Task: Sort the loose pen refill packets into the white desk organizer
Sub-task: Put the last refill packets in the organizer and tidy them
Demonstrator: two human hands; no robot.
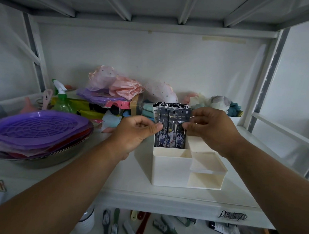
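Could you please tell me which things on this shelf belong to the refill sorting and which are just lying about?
Job: refill packets, standing in the organizer; left hand and right hand, pinching them.

Lying about: purple trays, spray bottle, pink fabric, brushes below.

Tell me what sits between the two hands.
Head view: the pen refill packets, upright in the white desk organizer, pinched by left hand and right hand.
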